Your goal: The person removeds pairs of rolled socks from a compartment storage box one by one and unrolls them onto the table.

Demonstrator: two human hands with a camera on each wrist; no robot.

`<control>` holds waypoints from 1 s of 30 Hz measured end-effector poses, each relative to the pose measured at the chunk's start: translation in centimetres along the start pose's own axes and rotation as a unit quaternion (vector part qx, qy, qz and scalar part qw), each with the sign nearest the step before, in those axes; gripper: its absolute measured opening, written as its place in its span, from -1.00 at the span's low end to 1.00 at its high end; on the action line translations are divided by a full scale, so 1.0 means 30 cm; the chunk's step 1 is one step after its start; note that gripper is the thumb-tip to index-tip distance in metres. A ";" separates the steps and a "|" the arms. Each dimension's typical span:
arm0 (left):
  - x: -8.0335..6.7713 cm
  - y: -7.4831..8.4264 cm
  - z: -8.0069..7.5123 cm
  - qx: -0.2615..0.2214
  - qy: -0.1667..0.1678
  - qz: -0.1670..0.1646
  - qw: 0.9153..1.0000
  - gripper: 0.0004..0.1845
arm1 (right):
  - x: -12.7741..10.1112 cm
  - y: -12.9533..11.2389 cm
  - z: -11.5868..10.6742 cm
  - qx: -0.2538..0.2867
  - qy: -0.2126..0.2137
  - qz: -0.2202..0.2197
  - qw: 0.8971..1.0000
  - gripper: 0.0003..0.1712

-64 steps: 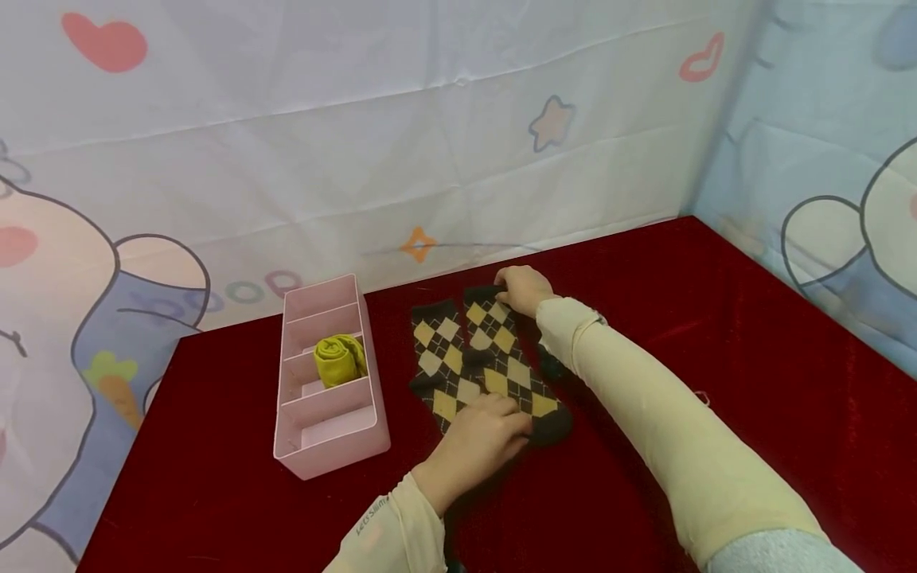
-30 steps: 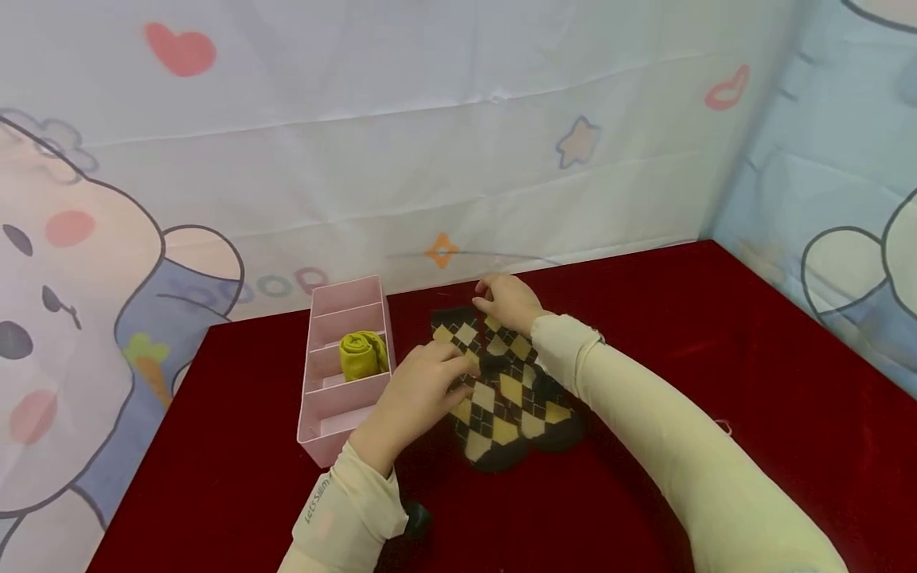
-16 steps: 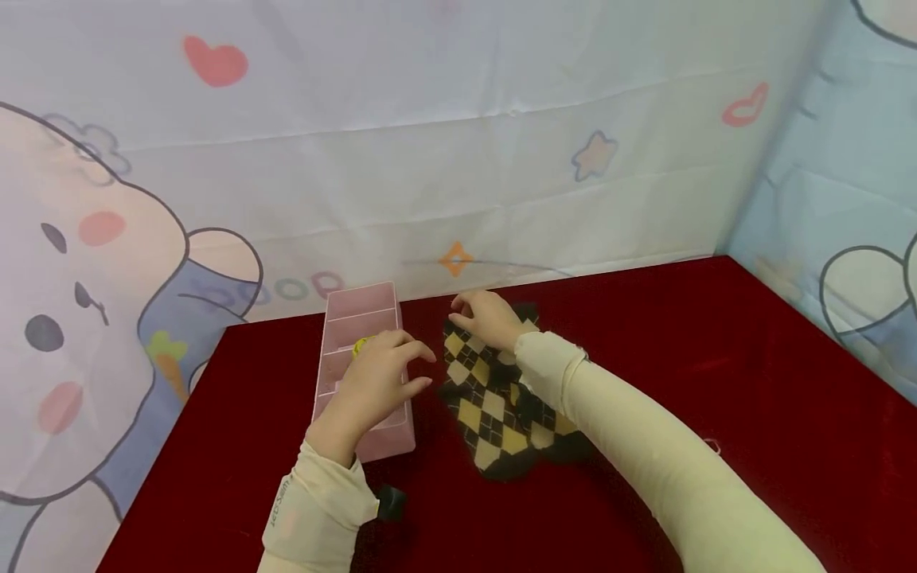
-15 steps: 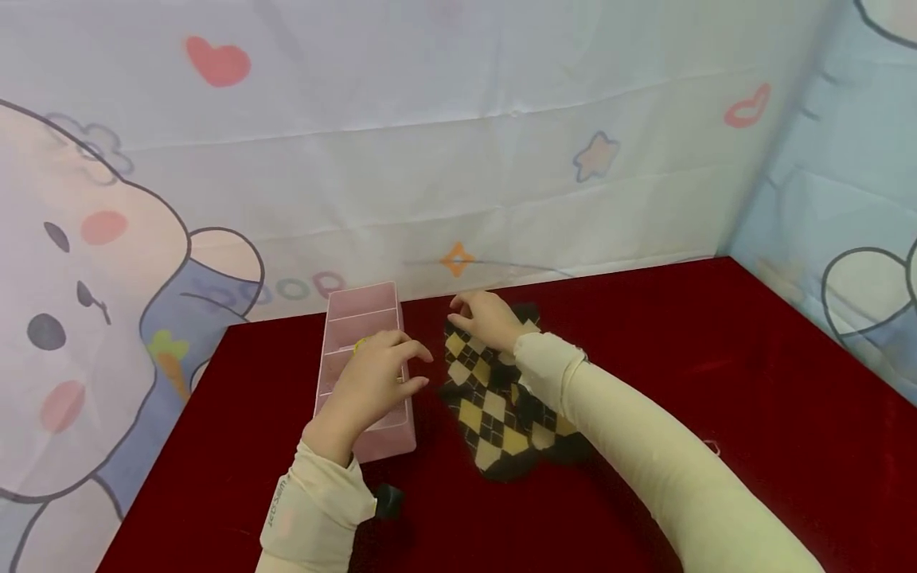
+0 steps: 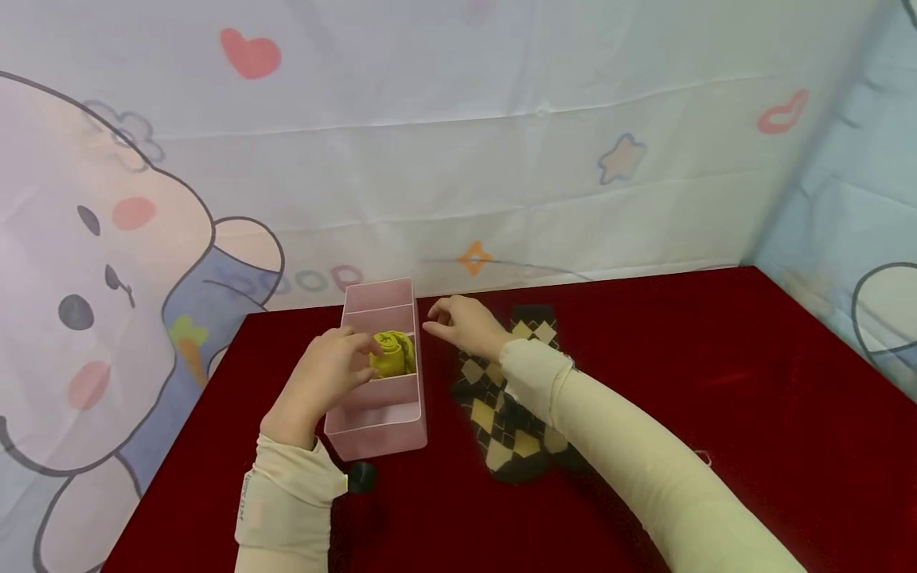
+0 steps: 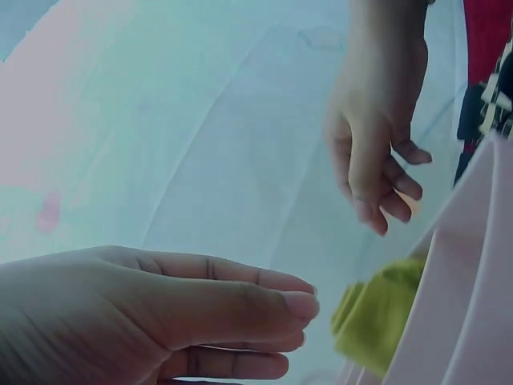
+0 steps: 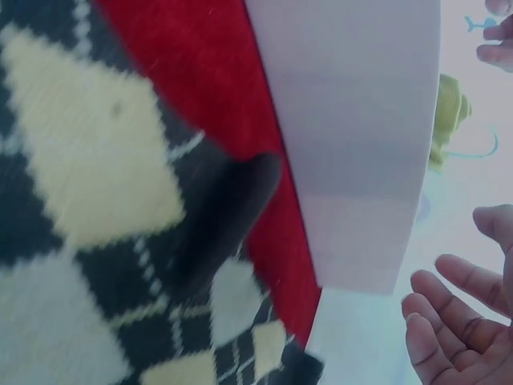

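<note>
A pink divided box [image 5: 376, 442] holds a rolled yellow-green sock [image 5: 394, 355] in one of its middle compartments. My left hand [image 5: 322, 374] hovers over the box's left side, fingertips close to the roll and nothing held. In the left wrist view its fingers [image 6: 240, 365] are loosely extended beside the yellow-green fabric. Between the box and two dark argyle socks [image 5: 487, 418], my right hand [image 5: 466, 325] is raised with fingers loosely bent and nothing in them. The argyle socks lie flat side by side, partly hidden under the right forearm.
Dark red cloth [image 5: 680, 358] covers the table. Behind it hangs a pale cartoon backdrop [image 5: 401, 159], close to the box's far end. A small thin loop [image 5: 704, 457] lies on the cloth at right. A black piece [image 5: 361, 477] sits at the left wrist.
Both hands have left the argyle socks and moved left: the left one across to the box's far side, the right one to beside the box. The head view has shifted too.
</note>
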State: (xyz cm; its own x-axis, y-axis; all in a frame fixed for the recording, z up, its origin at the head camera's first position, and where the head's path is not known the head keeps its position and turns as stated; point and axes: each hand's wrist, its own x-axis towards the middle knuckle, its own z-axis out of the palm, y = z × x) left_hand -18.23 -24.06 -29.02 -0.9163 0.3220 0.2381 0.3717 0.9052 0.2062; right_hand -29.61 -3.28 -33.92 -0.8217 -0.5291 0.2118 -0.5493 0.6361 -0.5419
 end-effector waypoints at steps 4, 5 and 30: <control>-0.006 -0.041 0.001 -0.011 -0.007 -0.024 1.000 -0.80 | 0.010 -0.035 0.012 -0.018 -0.010 -0.031 0.999 -0.59; -0.008 -0.051 0.001 -0.014 -0.009 -0.031 0.999 -0.79 | 0.012 -0.044 0.016 -0.023 -0.013 -0.037 0.999 -0.58; -0.050 -0.178 0.025 -0.040 -0.074 -0.042 0.996 -0.68 | 0.032 -0.159 0.080 -0.142 -0.061 -0.020 0.988 -0.49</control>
State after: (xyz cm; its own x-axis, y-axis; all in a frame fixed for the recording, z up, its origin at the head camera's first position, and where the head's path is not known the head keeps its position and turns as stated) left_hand -18.95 -29.19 -31.18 -0.9542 0.2897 0.0748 0.2986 0.9071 0.2966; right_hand -27.41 -8.16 -33.07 -0.7831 -0.6102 0.1200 -0.6162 0.7354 -0.2817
